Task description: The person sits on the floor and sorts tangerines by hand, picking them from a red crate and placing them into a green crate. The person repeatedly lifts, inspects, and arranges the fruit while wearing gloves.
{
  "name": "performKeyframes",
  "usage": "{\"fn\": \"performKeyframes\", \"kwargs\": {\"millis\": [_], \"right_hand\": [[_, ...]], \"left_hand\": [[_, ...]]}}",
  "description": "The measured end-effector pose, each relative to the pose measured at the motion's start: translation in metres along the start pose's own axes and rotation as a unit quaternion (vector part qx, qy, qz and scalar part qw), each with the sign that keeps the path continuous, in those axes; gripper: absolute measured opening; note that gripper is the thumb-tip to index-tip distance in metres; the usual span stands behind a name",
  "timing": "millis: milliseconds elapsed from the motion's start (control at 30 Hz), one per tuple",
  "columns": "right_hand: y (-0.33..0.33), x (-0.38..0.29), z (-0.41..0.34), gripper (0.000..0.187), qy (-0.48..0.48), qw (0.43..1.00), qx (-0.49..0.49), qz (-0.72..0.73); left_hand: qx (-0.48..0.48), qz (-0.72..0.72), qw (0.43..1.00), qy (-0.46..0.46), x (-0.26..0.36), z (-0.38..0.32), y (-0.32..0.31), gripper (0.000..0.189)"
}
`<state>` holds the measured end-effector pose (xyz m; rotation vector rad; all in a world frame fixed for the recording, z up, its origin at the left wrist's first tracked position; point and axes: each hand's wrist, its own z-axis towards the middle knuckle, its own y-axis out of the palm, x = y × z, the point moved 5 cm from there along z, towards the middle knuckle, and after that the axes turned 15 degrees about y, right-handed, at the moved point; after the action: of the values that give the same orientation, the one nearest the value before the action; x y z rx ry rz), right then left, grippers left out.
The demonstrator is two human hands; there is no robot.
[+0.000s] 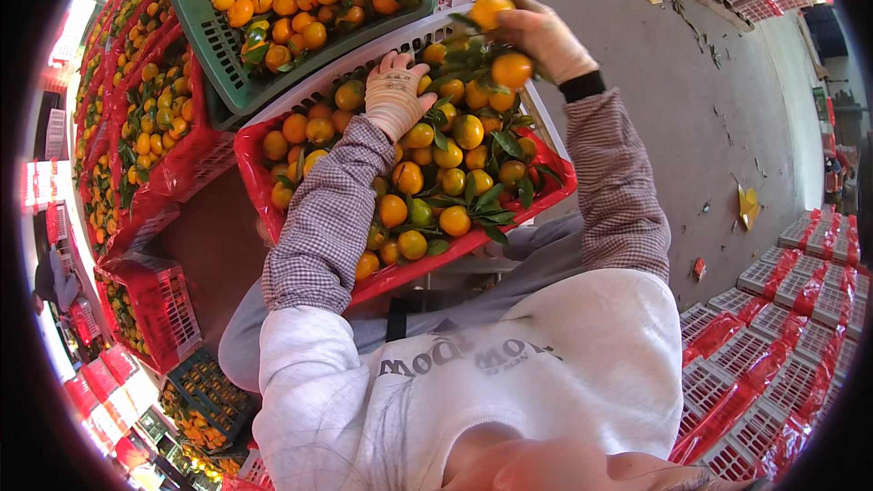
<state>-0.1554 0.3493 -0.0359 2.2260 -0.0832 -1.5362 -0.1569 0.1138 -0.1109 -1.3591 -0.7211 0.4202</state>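
In front of me a white plastic crate (549,124) lined with red plastic film (409,271) holds many orange and greenish citrus fruits (448,155) with leaves. My left hand (397,92), in a pale striped work glove, lies on the fruit near the crate's far side, its fingers apart and no fruit seen in its grasp. At the far right corner my gloved right hand (542,37) holds an orange citrus fruit (490,11) just above the crate. Below that hand is a second orange fruit (511,71) with blurred leaves; whether the hand holds it too is unclear.
A green plastic crate (235,92) of orange fruit adjoins the far side. Red-lined crates of fruit (153,126) stand at the left. Stacked white crates (771,348) with red film rise at the lower right. Leaves and yellow paper (748,206) litter the concrete floor (689,116).
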Motion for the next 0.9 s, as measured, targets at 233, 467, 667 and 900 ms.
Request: {"fn": "performKeyframes", "kwargs": {"millis": [233,467,667,900], "right_hand": [[0.055,-0.008,0.040,0.029,0.066,0.619,0.216,-0.752],[0.054,0.009,0.014,0.058,0.076,0.741,0.156,-0.649],[0.006,-0.043,-0.007,0.030,-0.008,0.983,0.049,-0.177],[0.023,-0.048,0.010,0.036,0.007,0.906,0.050,-0.421]], "left_hand": [[-0.006,0.025,0.999,-0.033,-0.004,-0.006,-0.001,0.066],[-0.009,-0.011,0.999,-0.042,-0.006,-0.004,0.001,0.067],[0.014,-0.007,1.000,-0.027,-0.006,-0.005,-0.003,0.061],[0.049,-0.020,0.998,-0.039,-0.006,-0.008,-0.002,0.058]]}}
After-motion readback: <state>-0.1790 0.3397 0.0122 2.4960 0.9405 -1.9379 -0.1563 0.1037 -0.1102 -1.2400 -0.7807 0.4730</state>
